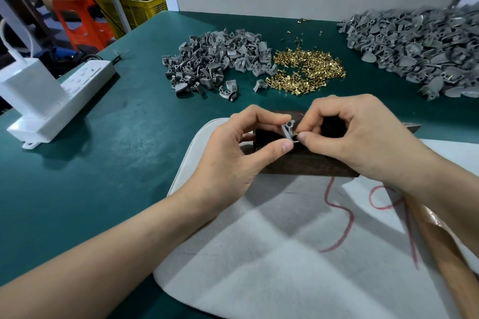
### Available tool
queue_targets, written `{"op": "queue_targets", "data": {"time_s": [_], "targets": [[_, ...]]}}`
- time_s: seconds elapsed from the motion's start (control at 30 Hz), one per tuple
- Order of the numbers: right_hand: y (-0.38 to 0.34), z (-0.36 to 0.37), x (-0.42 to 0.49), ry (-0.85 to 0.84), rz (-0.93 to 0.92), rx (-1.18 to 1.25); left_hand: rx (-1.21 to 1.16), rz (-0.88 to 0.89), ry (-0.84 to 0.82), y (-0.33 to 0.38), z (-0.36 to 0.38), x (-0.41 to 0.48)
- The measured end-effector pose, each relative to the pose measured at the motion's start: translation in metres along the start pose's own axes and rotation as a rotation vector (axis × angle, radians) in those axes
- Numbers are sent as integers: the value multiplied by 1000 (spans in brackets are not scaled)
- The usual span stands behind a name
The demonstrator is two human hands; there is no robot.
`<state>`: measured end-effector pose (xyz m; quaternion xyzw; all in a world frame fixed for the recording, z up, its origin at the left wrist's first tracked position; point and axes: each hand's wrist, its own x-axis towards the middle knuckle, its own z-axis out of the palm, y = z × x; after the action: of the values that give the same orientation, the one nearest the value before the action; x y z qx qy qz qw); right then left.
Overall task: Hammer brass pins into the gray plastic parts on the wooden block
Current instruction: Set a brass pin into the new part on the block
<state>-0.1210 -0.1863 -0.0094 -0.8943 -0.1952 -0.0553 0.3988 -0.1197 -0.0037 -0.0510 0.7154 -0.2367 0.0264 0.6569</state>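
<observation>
My left hand point(233, 153) pinches a small gray plastic part point(288, 130) between thumb and forefinger, just above the dark wooden block point(298, 163). My right hand point(363, 137) pinches a brass pin point(296, 134) and holds its tip against the part's side. The block lies on a white felt pad point(259, 241). A wooden hammer handle point(440, 248) runs under my right forearm, and its dark head point(412, 127) peeks out behind my right hand.
On the green table lie a pile of gray parts point(210, 59), a heap of brass pins point(308, 72) and a large pile of pinned gray parts point(420, 44) at the right. A white power strip with a charger point(51, 101) sits at the left.
</observation>
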Motion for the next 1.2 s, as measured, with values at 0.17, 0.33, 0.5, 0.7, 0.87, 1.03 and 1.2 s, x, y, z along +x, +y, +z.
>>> {"op": "queue_targets", "data": {"time_s": [0.17, 0.33, 0.5, 0.7, 0.87, 1.03, 1.2], "targets": [[0, 3, -3, 66, -27, -33, -13, -7, 7, 1, 1, 0], [-1, 5, -4, 94, -91, -86, -2, -5, 10, 2, 1, 0], [-2, 4, -3, 94, -183, -182, 2, -5, 10, 2, 1, 1], [-4, 3, -2, 112, -302, -311, 25, 14, 10, 0, 1, 1], [-4, 4, -1, 122, -347, -357, 5, 21, 15, -1, 1, 3], [-3, 2, -1, 119, -374, -361, -16, 43, 5, -3, 1, 4], [-1, 3, -1, 130, -393, -365, -76, 37, -16, -3, 2, 5]]}}
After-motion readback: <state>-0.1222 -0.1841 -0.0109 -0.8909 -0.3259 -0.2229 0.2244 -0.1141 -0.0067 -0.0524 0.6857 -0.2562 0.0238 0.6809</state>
